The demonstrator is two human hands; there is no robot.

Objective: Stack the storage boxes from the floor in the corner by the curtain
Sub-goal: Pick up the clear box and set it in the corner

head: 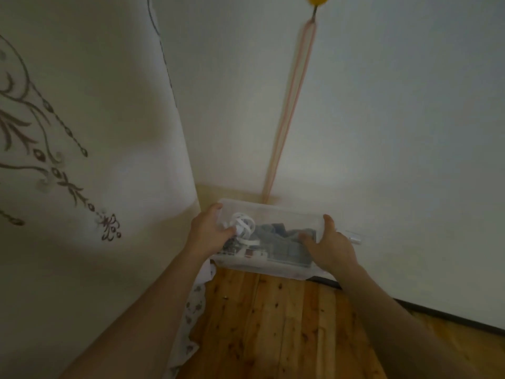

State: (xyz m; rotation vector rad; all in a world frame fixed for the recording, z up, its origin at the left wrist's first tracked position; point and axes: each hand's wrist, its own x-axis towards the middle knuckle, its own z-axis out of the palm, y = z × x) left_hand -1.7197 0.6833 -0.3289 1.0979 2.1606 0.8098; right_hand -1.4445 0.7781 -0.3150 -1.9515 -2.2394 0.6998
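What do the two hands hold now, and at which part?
Both hold the clear storage box: left hand at its left end, right hand at its right end.

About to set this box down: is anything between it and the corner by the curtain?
Nothing visible. Both the left hand and right hand grip the clear box, already close to the wall beside the curtain. What lies under the box is hidden.
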